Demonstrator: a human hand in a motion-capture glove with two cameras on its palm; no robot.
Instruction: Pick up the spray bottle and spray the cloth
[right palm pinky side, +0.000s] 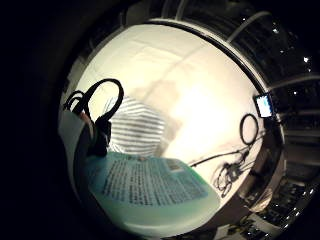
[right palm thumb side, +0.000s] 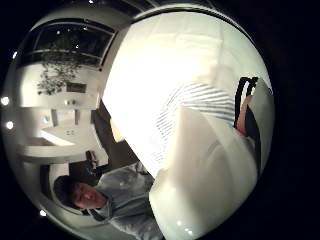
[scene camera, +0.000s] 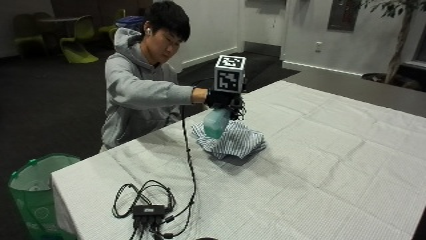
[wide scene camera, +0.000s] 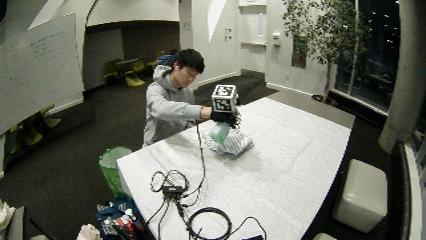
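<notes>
Spray bottle (scene camera: 216, 122) hangs upright in our gloved right hand (scene camera: 219, 98), fingers curled round its neck, directly above the striped cloth (scene camera: 233, 141) on the table (scene camera: 333, 165), clear of it.

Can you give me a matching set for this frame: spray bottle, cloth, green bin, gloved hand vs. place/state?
Things:
1. spray bottle
2. striped cloth
3. green bin
4. right hand

Places/states:
A. on the floor beside the table's corner
B. crumpled on the table
C. held in the air above the cloth
D. grips the bottle's top

Pairs: 1-C, 2-B, 3-A, 4-D
</notes>
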